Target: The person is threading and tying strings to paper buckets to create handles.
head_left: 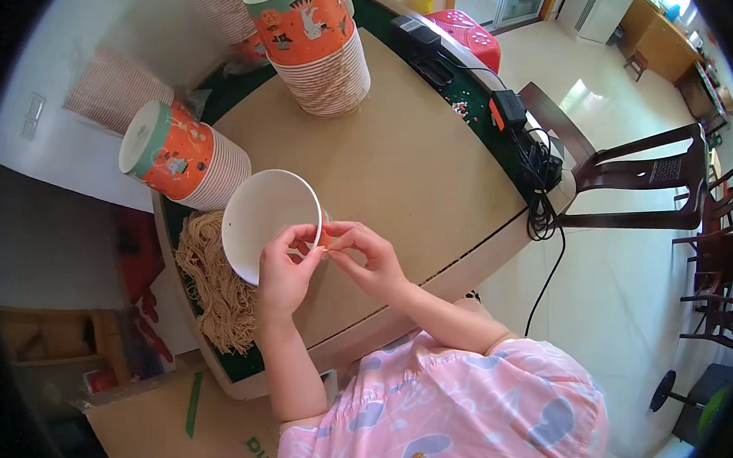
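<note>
A large paper bucket (254, 214), white inside, lies tilted with its open mouth toward me near the table's front left. At its right rim my left hand (288, 265) is closed, thumb and fingers pinching by the edge. My right hand (370, 258) meets it there, its thumb and fingers pressed together on something too small to make out. A bit of orange on the bucket's outside shows between the hands. Left of the bucket, a bundle of beige cord (218, 282) hangs loosely over the table's edge strip.
Nested stacks of orange and green paper buckets stand at the back (316, 49) and left (184, 156). Black cables and adapters (537, 158) lie along the table's right edge. A dark chair (645, 173) stands beyond it. A cardboard box (169, 422) sits below on the left.
</note>
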`<state>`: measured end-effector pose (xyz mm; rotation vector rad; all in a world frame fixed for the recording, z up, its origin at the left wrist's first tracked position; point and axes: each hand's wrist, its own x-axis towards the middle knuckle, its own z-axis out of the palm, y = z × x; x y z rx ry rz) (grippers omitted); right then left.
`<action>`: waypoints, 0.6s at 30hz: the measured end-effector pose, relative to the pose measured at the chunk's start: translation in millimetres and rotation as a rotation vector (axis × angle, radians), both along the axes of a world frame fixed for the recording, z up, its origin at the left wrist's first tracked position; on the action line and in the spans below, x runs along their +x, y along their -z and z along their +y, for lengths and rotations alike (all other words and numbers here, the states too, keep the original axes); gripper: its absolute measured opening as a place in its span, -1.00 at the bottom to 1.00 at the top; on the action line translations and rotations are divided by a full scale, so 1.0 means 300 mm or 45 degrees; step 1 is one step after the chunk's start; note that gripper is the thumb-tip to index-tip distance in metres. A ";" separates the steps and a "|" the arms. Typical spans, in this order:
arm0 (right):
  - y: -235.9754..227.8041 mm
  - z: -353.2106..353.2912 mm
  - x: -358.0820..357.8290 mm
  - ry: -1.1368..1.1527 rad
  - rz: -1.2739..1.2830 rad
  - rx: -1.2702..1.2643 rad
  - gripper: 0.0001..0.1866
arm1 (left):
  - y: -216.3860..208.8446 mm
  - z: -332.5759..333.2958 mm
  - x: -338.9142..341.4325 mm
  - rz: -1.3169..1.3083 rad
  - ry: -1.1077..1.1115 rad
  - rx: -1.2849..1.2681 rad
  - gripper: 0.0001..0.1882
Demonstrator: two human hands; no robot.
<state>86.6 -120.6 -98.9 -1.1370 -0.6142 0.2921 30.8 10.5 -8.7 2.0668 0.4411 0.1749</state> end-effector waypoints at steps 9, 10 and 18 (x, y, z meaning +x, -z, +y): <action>-0.042 -0.004 0.006 0.196 -0.331 -0.139 -0.87 | 0.018 0.007 -0.002 -0.039 -0.014 -0.040 -0.75; -0.047 -0.007 0.008 0.215 -0.331 -0.157 -0.87 | 0.023 0.009 -0.002 -0.038 -0.015 -0.037 -0.75; -0.036 -0.014 0.010 0.202 -0.288 -0.181 -0.88 | 0.028 -0.002 -0.019 0.021 -0.018 -0.014 -0.75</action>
